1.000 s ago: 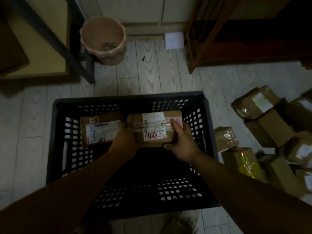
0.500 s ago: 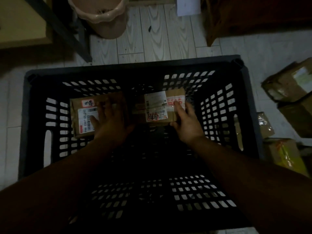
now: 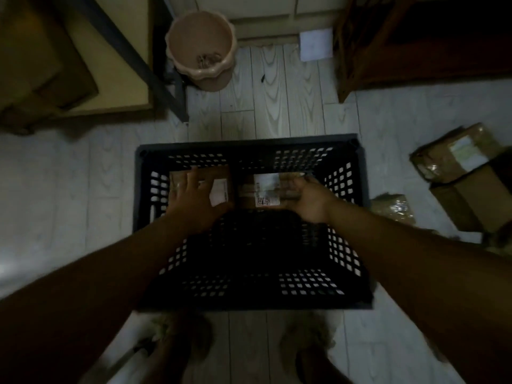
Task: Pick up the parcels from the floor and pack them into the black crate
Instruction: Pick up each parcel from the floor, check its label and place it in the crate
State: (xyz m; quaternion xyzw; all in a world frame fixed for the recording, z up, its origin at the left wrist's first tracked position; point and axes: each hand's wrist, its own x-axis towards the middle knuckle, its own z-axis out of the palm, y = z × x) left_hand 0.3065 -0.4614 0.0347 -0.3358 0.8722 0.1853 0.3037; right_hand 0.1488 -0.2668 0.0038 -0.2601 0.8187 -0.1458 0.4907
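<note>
Parcels [image 3: 266,180] line the black crate's [image 3: 249,141] far wall: left hand [image 3: 194,199] spread flat steadies the left parcel [image 3: 220,189], right hand [image 3: 310,199] grips the right parcel's [image 3: 263,194] end, apparently snugging it close to save room.

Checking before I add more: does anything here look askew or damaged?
Nothing in the black crate: the left parcel and right parcel lie flat, side by side. On the floor to the right, a wrinkled taped parcel lies askew against another box.
</note>
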